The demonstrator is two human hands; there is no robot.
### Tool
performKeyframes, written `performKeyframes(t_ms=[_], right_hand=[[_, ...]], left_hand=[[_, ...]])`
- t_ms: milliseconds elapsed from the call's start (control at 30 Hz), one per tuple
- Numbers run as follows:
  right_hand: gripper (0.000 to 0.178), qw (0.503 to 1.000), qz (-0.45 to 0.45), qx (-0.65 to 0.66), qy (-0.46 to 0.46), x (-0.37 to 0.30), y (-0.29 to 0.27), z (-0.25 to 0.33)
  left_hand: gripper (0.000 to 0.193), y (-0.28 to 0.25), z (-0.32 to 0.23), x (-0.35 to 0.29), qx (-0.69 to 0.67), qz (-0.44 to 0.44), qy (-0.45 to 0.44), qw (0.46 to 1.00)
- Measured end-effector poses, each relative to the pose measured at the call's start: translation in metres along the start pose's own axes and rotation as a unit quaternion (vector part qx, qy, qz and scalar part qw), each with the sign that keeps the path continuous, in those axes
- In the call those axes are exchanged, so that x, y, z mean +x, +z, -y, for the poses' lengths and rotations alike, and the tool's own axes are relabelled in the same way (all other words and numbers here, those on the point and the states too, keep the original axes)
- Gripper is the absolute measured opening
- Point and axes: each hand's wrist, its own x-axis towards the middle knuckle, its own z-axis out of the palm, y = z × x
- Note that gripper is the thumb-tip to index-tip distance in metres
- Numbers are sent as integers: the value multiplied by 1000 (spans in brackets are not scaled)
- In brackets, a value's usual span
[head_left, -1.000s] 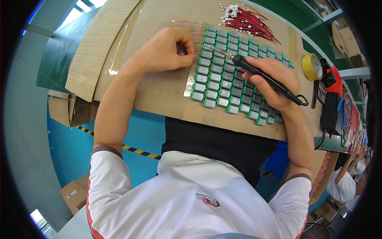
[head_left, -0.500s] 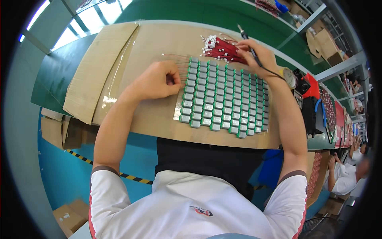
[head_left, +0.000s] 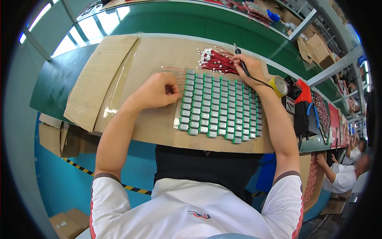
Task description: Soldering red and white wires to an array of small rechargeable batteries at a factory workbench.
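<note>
A block of small grey battery cells [head_left: 215, 113] with green circuit-board edges lies in staggered columns on the brown cardboard sheet. Thin wires [head_left: 175, 68] stick out to the left from its first column. My left hand [head_left: 159, 91] is at that left edge, thumb and fingers pinched together; what they hold, if anything, is too small to make out. My right hand [head_left: 252, 69] grips a soldering iron [head_left: 243, 67] with its tip pointing up and away. The fingers of that hand are at the right end of a bundle of red wires [head_left: 221, 63] with white connectors.
A folded cardboard piece [head_left: 97, 75] lies at the left of the bench. To the right stand a yellow roll [head_left: 279, 86], a black box [head_left: 304, 119] and a red object [head_left: 303, 88]. Co-workers [head_left: 342, 175] sit farther right. Behind runs a green bench [head_left: 179, 22].
The whole scene sits lower in the picture. My right hand has come closer to the end of the red wires, still holding the soldering iron. My left hand stays by the left column.
</note>
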Motion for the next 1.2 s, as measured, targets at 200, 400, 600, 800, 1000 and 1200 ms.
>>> performKeyframes(t_ms=[200, 400, 600, 800, 1000, 1200], right_hand=[[24, 995, -30, 33, 87, -9, -14, 4], [24, 990, -112, 44, 78, -21, -22, 6], [25, 987, -90, 121, 64, -21, -30, 78], [30, 975, 3, 220, -33, -31, -7, 142], [32, 961, 48, 263, -71, -36, 9, 160], [31, 958, 56, 281, -27, -39, 7, 146]], left_hand=[[18, 0, -7, -2, 1, -12, -9, 1000], [18, -3, -18, -5, 2, -23, -34, 999], [18, -11, -7, -9, 23, -63, 38, 997], [14, 3, -38, -8, -38, -141, 100, 984], [10, 21, -32, -8, -47, -6, 115, 992], [6, 16, -32, -12, -139, -40, 42, 989]])
